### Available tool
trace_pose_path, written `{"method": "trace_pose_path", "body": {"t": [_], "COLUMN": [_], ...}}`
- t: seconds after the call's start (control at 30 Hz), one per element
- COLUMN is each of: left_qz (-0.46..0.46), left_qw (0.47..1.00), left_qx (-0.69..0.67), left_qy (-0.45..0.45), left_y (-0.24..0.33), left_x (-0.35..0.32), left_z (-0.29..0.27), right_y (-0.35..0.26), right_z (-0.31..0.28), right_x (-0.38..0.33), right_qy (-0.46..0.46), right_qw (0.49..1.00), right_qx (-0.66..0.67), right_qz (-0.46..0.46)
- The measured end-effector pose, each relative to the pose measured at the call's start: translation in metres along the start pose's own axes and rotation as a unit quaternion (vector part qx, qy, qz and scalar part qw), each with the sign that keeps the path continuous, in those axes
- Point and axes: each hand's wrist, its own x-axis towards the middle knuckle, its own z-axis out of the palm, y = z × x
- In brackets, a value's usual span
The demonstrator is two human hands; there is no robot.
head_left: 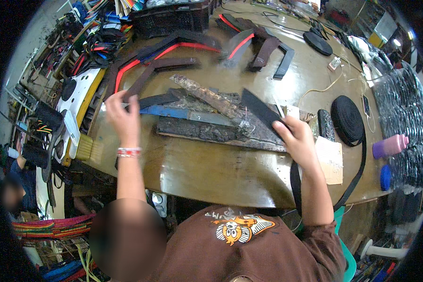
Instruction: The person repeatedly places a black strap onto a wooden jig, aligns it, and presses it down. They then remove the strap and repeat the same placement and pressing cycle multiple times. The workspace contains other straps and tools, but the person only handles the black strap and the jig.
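My right hand is closed on the end of a black webbing strap, which points up and left over the scorched boards. A thin white stick stands out close to those fingers; whether they grip it I cannot tell. My left hand, a little blurred, is raised with thumb and fingers apart at the lower end of a dark brown strap piece. Between my hands lie the charred board, a blue-grey strip and a rough wooden slat. A small flame shows near the slat's end.
Several bent straps with red edging lie farther back, before a black crate. At right are a webbing roll, cardboard, a pink-purple bottle and plastic-wrapped stacks. A brush is at left.
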Motion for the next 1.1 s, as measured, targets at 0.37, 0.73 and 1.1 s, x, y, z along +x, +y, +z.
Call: {"method": "trace_pose_path", "body": {"t": [0.37, 0.73, 1.1], "left_qz": [0.235, 0.310, 0.248], "left_qw": [0.894, 0.894, 0.887], "left_qx": [-0.010, 0.050, 0.047], "left_qy": [-0.382, -0.320, -0.386], "left_y": [0.110, 0.101, 0.137], "left_x": [0.026, -0.012, 0.001], "left_z": [0.045, 0.070, 0.058], "right_y": [-0.033, -0.002, 0.066], "right_z": [-0.001, 0.002, 0.035], "right_x": [0.027, 0.016, 0.007], "right_qy": [-0.028, -0.068, -0.039], "right_qw": [0.968, 0.972, 0.993], "right_qx": [-0.246, -0.216, -0.076], "right_qz": [-0.047, 0.069, 0.084]}}
